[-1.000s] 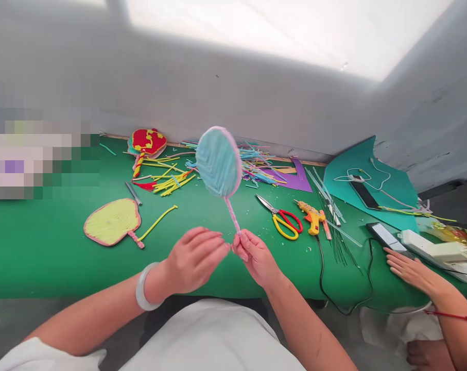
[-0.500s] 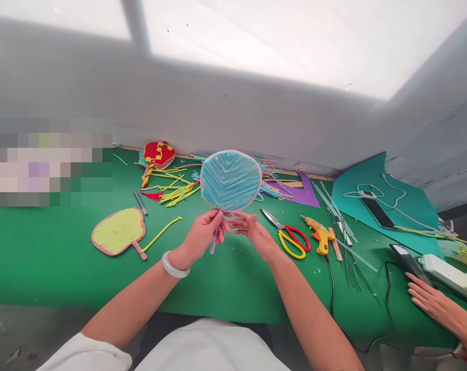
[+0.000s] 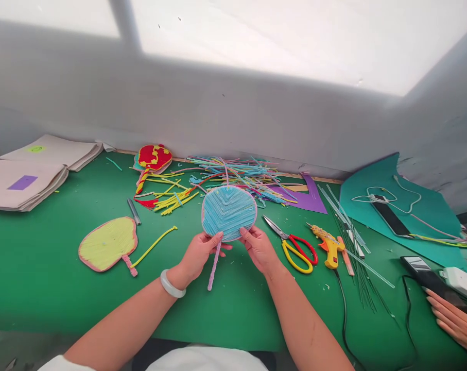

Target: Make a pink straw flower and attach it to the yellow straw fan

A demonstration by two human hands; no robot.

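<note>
Blue fan (image 3: 228, 210): rounded, pink-edged disc of fuzzy, chevron-laid strips, held at scene centre. Left hand (image 3: 197, 256) pinches the handle (image 3: 213, 268) top; right hand (image 3: 258, 251) pinches the lower-right edge. Green table (image 3: 233, 309) extends nearward; scissors (image 3: 276, 227) lie right.

- Right grip (image 3: 261, 251): fingertips hidden behind the blue fan (image 3: 229, 211).
- Handle (image 3: 213, 270): upper end covered by the left grip (image 3: 197, 253).
- Blue fan: rear face out of sight.
- Red fan (image 3: 154, 157): conceals most of the teal fan (image 3: 136, 161) beneath.
- Paper stack (image 3: 1, 188): cut off by the left edge.
- Green label (image 3: 35, 149): marking too small to read.
- Black device (image 3: 434, 281): partly covered by another person's hand (image 3: 453, 317), itself cut off at right.
- White power strip (image 3: 465, 283): truncated by the right edge.
- Cable (image 3: 344, 314): exits at the bottom edge.
</note>
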